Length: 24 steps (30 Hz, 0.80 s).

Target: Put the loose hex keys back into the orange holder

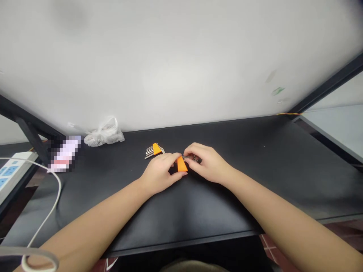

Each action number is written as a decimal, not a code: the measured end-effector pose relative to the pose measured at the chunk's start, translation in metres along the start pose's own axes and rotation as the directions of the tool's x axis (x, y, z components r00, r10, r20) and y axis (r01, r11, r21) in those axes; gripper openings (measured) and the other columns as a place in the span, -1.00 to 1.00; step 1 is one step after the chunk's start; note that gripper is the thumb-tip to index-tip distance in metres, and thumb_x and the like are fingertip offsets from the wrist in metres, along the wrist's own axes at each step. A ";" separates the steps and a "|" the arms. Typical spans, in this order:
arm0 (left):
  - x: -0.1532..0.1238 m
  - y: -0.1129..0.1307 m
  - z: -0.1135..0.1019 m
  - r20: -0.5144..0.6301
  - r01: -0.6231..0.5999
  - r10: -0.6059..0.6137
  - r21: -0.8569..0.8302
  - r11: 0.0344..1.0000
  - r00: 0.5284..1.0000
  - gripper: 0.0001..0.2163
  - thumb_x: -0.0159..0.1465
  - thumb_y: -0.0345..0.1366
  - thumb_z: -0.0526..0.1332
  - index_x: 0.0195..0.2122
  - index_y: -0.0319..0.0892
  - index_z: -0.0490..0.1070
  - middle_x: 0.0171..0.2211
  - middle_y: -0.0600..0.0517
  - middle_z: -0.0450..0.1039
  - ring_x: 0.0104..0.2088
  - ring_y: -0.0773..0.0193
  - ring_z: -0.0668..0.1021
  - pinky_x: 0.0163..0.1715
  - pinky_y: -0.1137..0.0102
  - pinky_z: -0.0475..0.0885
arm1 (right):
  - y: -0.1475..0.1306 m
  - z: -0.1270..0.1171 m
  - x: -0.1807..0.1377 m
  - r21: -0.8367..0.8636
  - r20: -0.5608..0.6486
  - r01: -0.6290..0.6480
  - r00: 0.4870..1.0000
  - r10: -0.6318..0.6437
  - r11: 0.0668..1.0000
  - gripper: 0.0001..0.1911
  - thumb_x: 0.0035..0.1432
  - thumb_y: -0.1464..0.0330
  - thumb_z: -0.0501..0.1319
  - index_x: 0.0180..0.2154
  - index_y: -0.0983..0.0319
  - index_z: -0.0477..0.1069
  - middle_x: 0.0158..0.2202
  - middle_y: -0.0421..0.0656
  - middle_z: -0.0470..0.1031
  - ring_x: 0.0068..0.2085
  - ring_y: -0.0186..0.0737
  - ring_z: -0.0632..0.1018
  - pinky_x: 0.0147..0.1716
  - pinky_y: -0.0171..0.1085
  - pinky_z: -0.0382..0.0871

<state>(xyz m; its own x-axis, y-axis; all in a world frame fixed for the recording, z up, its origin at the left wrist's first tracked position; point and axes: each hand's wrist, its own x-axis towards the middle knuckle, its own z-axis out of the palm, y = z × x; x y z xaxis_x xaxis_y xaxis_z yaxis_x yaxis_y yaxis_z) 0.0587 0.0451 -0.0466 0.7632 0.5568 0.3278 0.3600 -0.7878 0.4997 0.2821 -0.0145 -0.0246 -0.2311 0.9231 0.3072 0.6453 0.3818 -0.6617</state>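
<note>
My left hand (163, 170) is closed on an orange hex key holder (182, 165), gripping it between thumb and fingers just above the table. Close on its right, my right hand (207, 160) pinches a thin metal hex key (186, 156) at the holder's upper edge. More metal shows under the right fingers, too covered to tell apart. Behind my left hand lies a second orange holder (157, 149) filled with several metal hex keys. Their long ends point left, and my hand partly hides the near side.
A black table (255, 151) stretches against a pale wall. At the back left sits a crumpled clear plastic bag (104, 133), beside a blurred-out pink and white item (65, 155). A white power strip (14, 172) and a white cable (58, 189) are at far left.
</note>
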 end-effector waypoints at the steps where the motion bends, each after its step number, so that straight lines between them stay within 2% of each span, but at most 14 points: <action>1: 0.001 0.001 0.000 0.018 -0.008 0.008 -0.002 1.000 1.000 -0.59 0.32 -0.06 0.31 0.10 -0.12 0.37 -0.23 0.00 0.53 -0.24 0.19 0.57 -0.18 0.27 0.48 | -0.002 0.001 0.000 0.030 -0.001 0.010 1.000 -0.010 1.000 -0.88 0.26 0.47 0.18 -0.18 0.16 0.43 -0.24 -0.18 0.48 -0.27 -0.26 0.49 -0.26 -0.27 0.37; 6: 0.003 0.004 -0.002 0.044 -0.018 0.019 -0.007 1.000 0.999 -0.61 0.32 -0.08 0.32 0.10 -0.12 0.38 -0.18 -0.03 0.54 -0.17 0.14 0.58 -0.14 0.25 0.48 | -0.005 0.007 0.000 0.087 -0.008 -0.008 1.000 0.009 0.996 -0.82 0.20 0.54 0.16 -0.22 0.17 0.42 -0.30 -0.21 0.49 -0.33 -0.28 0.47 -0.32 -0.28 0.35; 11: 0.002 0.003 -0.002 0.032 0.029 -0.030 0.018 0.999 0.999 -0.62 0.29 -0.12 0.34 0.07 -0.11 0.38 -0.12 -0.04 0.55 -0.13 0.12 0.60 -0.12 0.24 0.50 | -0.003 0.003 0.001 0.047 -0.041 -0.050 0.998 0.052 0.998 -0.78 0.12 0.54 0.17 -0.25 0.17 0.49 -0.33 -0.21 0.50 -0.34 -0.27 0.49 -0.33 -0.28 0.37; 17: -0.001 0.000 -0.004 -0.009 0.109 -0.108 0.063 0.992 0.994 -0.61 0.30 -0.09 0.32 0.09 -0.09 0.36 -0.20 0.00 0.54 -0.20 0.17 0.59 -0.17 0.28 0.50 | 0.025 -0.016 0.002 -0.061 -0.124 -0.291 0.951 0.282 0.955 -0.78 0.09 0.47 0.19 -0.26 0.17 0.57 -0.27 -0.18 0.59 -0.32 -0.21 0.55 -0.27 -0.23 0.43; 21: 0.000 0.002 -0.004 0.004 0.116 -0.117 0.069 0.991 0.993 -0.64 0.30 -0.09 0.32 0.06 -0.09 0.37 -0.21 0.01 0.54 -0.20 0.18 0.59 -0.19 0.30 0.49 | 0.045 -0.024 0.003 -0.112 -0.041 -0.441 0.897 0.440 0.890 -0.79 0.08 0.45 0.18 -0.27 0.15 0.55 -0.34 -0.22 0.59 -0.34 -0.23 0.56 -0.30 -0.26 0.42; 24: 0.000 0.003 -0.005 0.000 0.118 -0.118 0.067 0.991 0.993 -0.64 0.30 -0.09 0.32 0.06 -0.09 0.38 -0.21 0.01 0.54 -0.21 0.18 0.59 -0.21 0.31 0.49 | 0.052 -0.025 0.003 -0.131 0.002 -0.472 0.879 0.477 0.872 -0.74 0.07 0.47 0.18 -0.19 0.14 0.52 -0.31 -0.23 0.60 -0.33 -0.25 0.57 -0.31 -0.29 0.41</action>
<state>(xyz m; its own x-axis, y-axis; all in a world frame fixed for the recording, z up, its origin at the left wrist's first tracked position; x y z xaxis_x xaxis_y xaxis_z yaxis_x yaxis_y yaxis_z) 0.0568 0.0439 -0.0415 0.7157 0.6456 0.2664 0.4823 -0.7328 0.4801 0.3332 0.0073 -0.0405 0.1029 0.9936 -0.0470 0.7671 -0.1093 -0.6321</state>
